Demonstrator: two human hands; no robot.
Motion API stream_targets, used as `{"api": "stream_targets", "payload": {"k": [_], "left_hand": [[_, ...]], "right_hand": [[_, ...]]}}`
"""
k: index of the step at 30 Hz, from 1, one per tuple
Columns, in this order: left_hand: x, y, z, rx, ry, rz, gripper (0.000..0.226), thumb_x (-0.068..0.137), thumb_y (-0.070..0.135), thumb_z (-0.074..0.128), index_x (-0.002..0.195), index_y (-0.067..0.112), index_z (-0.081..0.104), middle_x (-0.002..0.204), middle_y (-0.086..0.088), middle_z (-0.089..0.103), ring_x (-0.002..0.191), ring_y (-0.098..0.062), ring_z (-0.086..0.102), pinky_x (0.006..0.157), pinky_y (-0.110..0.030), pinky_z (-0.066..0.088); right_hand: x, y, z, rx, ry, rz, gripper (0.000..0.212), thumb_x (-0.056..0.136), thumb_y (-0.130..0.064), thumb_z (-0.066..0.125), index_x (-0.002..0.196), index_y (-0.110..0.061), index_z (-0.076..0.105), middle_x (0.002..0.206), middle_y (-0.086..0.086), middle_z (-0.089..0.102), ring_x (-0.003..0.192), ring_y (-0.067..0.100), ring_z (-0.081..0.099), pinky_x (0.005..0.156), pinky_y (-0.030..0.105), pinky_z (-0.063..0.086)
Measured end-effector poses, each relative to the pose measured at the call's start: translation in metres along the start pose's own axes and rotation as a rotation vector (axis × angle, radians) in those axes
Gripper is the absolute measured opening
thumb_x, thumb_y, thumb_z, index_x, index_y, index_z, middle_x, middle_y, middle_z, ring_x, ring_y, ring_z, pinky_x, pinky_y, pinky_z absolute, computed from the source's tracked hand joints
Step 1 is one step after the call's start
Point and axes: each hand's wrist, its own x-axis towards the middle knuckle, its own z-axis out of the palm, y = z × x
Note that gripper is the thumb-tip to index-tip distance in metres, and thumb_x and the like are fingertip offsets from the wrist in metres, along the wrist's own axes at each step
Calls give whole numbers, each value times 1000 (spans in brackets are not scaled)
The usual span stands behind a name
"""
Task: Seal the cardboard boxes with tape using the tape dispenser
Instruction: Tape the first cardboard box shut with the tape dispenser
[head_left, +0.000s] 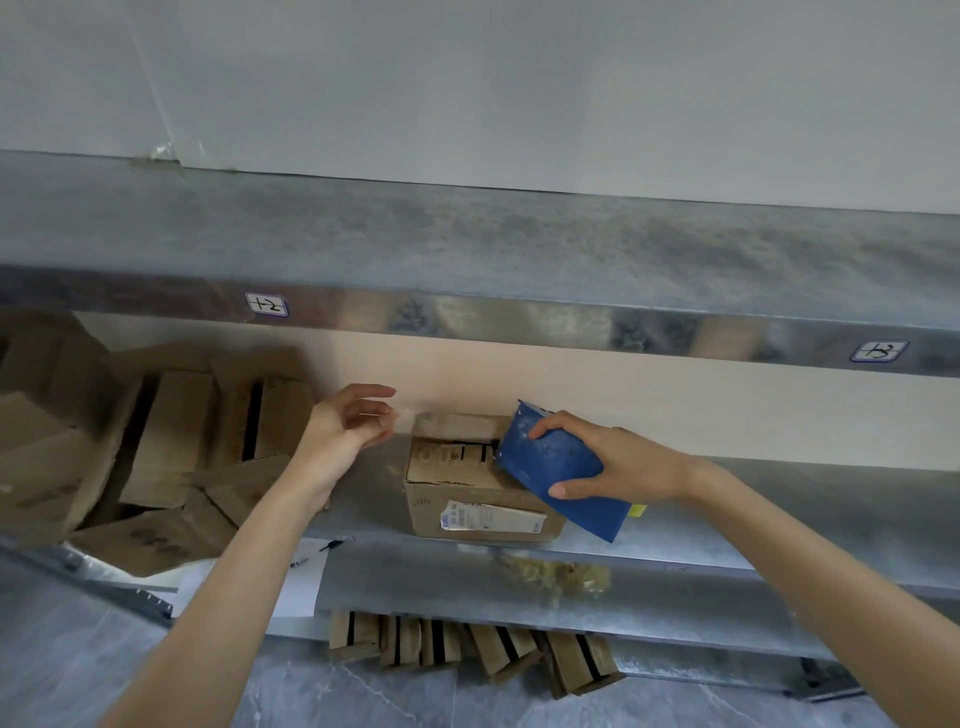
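A small cardboard box (467, 493) with a torn white label stands on the middle metal shelf (727, 540). My right hand (618, 465) grips a blue tape dispenser (550, 462), tilted over the box's right top corner. A strip of clear tape (447, 423) seems to run from the dispenser along the box's far top edge toward my left hand (348, 431). That hand hovers just left of the box with fingers loosely curled, its fingertips at the tape's end; the frame is too blurred to tell whether they pinch it.
A heap of cardboard boxes (156, 447) fills the shelf's left side. Several more boxes (467, 649) lie on the floor under the shelf. The upper shelf (467, 260) overhangs the work area. A white sheet of paper (301, 577) hangs at the shelf edge.
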Motion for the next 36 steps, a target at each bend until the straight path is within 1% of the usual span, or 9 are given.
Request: {"api": "stream_targets", "payload": {"k": [1,3,7,10,14,24,27,32,36], "left_hand": [[0,-1,-1,-4,9,-1,26,89,-9,65,109,8,68,86,-6,66,87,-10,67,83,-24,59],[-1,-3,-2,-15,22,4,30,89,-11,62,109,11,68,83,-1,66,86,-7,66,81,-22,58],[-3,-6,-4,-22,6,3,31,90,-11,61,115,7,67,86,-5,66,89,-9,66,83,-23,58],[-2,-6,-5,-23,-25,-5,31,90,-8,64,118,4,66,89,-8,65,92,-13,66,85,-25,58],[0,-5,-4,-7,-47,1,30,90,-7,64,117,3,65,89,-9,64,91,-14,65,87,-24,58],[7,-12,-12,29,-67,53,32,89,-4,67,115,14,69,83,2,71,90,-9,67,92,-30,55],[8,-11,-12,18,-48,68,32,88,-3,69,114,16,69,83,4,72,90,-7,68,94,-31,53],[10,-11,-14,6,-40,68,32,88,-6,67,111,15,69,81,4,71,87,-7,67,96,-35,54],[9,-13,-12,-23,37,65,30,86,-6,70,108,15,70,74,9,70,82,-3,66,93,-32,52]], "right_hand": [[2,0,1,-30,7,-1,52,82,-57,67,125,-55,37,115,8,65,90,30,65,78,45,55],[5,-1,4,-60,4,-5,52,78,-59,65,122,-58,37,110,15,66,85,36,65,74,48,54],[4,-2,3,33,4,7,53,89,-33,73,128,-47,40,121,-8,62,94,14,67,75,32,57],[2,-2,3,84,-7,10,52,89,-29,73,128,-44,41,122,-15,57,98,5,63,76,22,55],[1,-5,3,109,28,6,53,88,-30,75,127,-45,42,126,-20,50,103,0,57,82,20,52],[1,-17,10,29,118,53,41,90,-38,71,121,-49,46,115,-17,62,90,15,65,73,30,54],[1,-15,11,13,86,60,45,89,-39,71,121,-54,43,118,-17,63,92,18,66,77,38,54],[2,-15,10,47,112,45,42,92,-36,69,119,-56,45,123,-17,62,101,17,65,85,39,54],[3,-20,1,-16,191,7,40,91,-37,68,118,-57,48,108,-17,68,85,23,67,74,39,54]]}}
